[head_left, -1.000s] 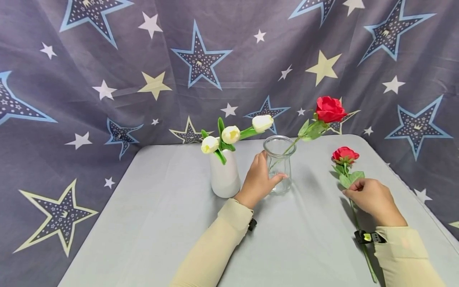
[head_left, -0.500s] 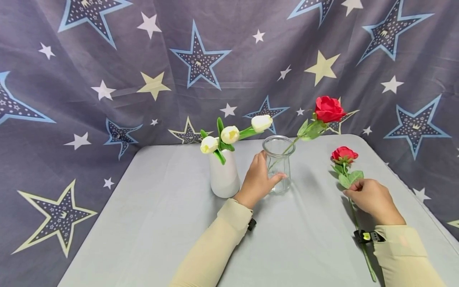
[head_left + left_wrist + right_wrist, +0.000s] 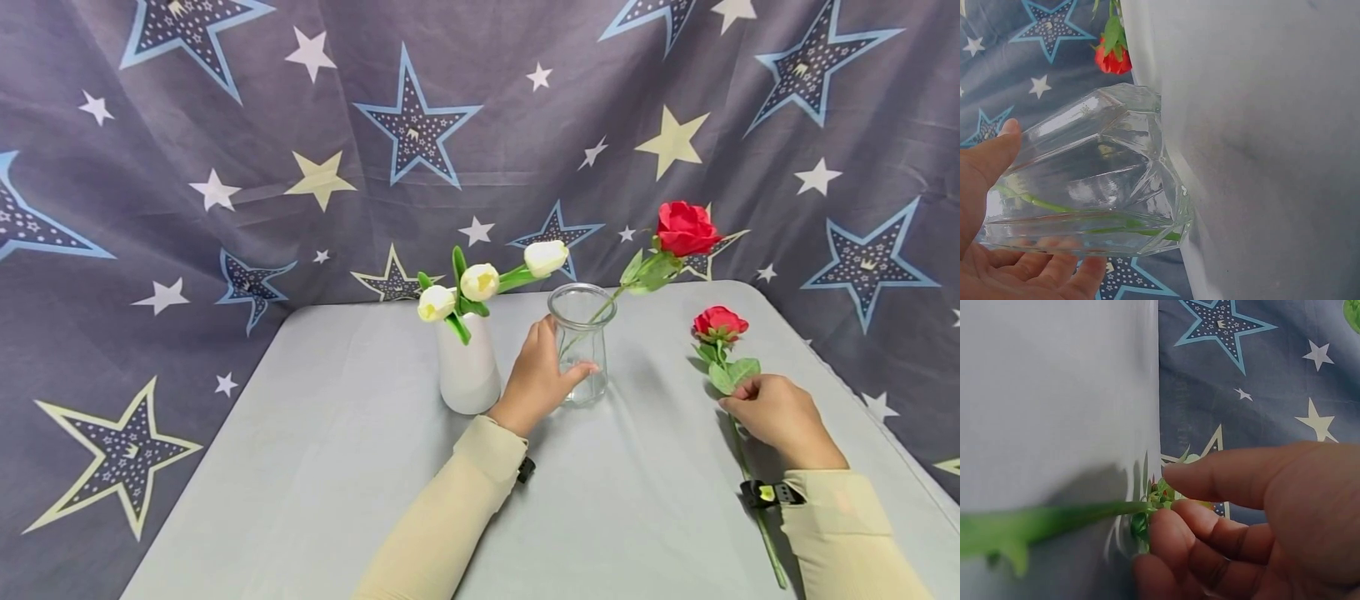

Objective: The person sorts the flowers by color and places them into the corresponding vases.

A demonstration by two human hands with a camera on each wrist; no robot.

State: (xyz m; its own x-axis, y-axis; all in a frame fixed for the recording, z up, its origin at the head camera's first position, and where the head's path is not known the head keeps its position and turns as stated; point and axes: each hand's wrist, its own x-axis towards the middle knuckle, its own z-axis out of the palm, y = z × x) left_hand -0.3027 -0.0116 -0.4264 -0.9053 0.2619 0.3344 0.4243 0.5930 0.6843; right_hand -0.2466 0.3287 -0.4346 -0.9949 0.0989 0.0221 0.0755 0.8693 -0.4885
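Note:
My left hand (image 3: 538,377) holds the clear glass vase (image 3: 596,354) from its left side, thumb across the front and fingers behind. In the left wrist view the thumb and fingers lie on opposite sides of the faceted glass (image 3: 1085,169). One red rose (image 3: 686,229) stands in this vase, leaning right, its green stem (image 3: 1047,204) visible through the glass. At the right, my right hand (image 3: 783,421) pinches a second red rose (image 3: 722,323) by its stem, just below the leaves. That stem (image 3: 1085,515) runs along the table toward me; fingertips hide the pinched part.
A white vase (image 3: 468,371) with several white tulips (image 3: 480,283) stands left of the glass vase, close to my left forearm. One tulip leans toward the glass rim. The grey-covered table (image 3: 330,450) ends at a star-patterned curtain (image 3: 450,75).

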